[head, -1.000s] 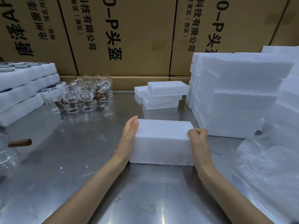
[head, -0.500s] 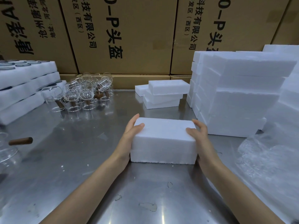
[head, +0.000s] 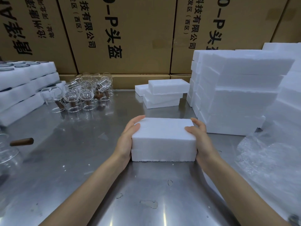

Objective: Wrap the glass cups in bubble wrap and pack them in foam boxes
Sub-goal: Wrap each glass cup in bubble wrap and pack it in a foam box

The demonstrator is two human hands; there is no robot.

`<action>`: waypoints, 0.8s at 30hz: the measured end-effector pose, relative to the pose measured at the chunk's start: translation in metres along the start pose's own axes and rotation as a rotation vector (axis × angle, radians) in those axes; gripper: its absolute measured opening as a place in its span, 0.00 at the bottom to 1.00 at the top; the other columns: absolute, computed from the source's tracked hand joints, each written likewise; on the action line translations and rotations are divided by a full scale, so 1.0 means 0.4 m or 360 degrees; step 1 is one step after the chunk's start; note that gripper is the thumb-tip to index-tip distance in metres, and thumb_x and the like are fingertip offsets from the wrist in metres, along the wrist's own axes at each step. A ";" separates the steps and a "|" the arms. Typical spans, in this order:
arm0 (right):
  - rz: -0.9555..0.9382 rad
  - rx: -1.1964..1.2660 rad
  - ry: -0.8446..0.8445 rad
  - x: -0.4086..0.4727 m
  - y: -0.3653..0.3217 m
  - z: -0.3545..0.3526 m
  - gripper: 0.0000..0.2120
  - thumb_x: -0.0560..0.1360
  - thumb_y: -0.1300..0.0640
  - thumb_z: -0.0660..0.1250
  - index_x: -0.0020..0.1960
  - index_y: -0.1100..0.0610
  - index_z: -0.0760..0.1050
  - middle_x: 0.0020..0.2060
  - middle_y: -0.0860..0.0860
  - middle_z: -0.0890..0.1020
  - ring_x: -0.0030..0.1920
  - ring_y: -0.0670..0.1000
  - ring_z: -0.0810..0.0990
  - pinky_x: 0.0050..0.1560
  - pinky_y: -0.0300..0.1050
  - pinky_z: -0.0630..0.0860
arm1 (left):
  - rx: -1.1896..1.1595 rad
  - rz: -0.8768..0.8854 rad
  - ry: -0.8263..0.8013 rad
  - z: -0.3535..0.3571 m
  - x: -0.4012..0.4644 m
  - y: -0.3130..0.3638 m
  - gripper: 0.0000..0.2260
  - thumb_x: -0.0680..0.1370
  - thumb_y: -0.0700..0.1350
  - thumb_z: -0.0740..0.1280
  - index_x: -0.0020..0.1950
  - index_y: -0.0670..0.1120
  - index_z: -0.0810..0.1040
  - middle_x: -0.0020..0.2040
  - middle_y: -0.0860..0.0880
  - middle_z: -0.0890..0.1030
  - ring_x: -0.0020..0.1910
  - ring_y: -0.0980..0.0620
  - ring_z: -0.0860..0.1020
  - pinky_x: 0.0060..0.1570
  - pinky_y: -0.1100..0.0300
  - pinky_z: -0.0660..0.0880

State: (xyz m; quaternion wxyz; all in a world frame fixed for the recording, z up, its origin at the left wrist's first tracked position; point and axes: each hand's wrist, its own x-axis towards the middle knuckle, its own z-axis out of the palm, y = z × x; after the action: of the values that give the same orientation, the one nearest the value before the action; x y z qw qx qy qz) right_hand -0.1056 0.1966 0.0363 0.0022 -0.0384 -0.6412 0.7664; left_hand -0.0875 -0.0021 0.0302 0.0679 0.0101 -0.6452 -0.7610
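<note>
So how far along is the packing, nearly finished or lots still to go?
Partly done, by the look of it. A small pile of closed foam boxes sits at the back, perhaps packed. Both hands, left and right, grip a closed foam box on the table. A cluster of bare glass cups still waits unwrapped, with bubble wrap alongside.

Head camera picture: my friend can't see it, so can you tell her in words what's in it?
Two bare hands, the left hand and the right hand, hold a closed white foam box by its ends on a shiny metal table. Glass cups with brown handles stand at the back left, stacks of foam boxes at the right, bubble wrap at the right edge.
</note>
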 end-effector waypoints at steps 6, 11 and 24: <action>-0.0299 -0.0211 0.0217 -0.024 0.013 0.020 0.10 0.77 0.56 0.62 0.50 0.40 0.72 0.61 0.50 0.72 0.61 0.51 0.72 0.59 0.45 0.69 | 0.0050 0.0045 0.0125 0.001 -0.029 0.009 0.10 0.80 0.53 0.61 0.59 0.60 0.78 0.65 0.57 0.76 0.64 0.57 0.74 0.69 0.52 0.67; -0.0423 -0.0276 0.0305 -0.035 0.023 0.024 0.08 0.76 0.53 0.63 0.53 0.41 0.73 0.59 0.46 0.74 0.59 0.46 0.72 0.55 0.41 0.67 | 0.0080 0.0086 0.0203 0.014 -0.069 -0.005 0.08 0.79 0.54 0.64 0.57 0.62 0.77 0.57 0.58 0.80 0.53 0.62 0.80 0.58 0.57 0.75; -0.0411 -0.0272 0.0677 -0.006 -0.017 -0.166 0.14 0.75 0.57 0.65 0.59 0.47 0.73 0.54 0.44 0.73 0.46 0.43 0.71 0.38 0.32 0.65 | -0.0001 -0.0148 -0.0091 0.133 -0.048 -0.004 0.08 0.80 0.50 0.63 0.45 0.52 0.80 0.45 0.55 0.82 0.46 0.55 0.81 0.40 0.67 0.75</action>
State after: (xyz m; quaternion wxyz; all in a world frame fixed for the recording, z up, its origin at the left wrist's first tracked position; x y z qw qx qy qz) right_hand -0.0994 0.2630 0.0315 0.2315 -0.1164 -0.6884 0.6775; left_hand -0.0741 0.0527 0.0362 0.0139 0.0184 -0.6455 -0.7634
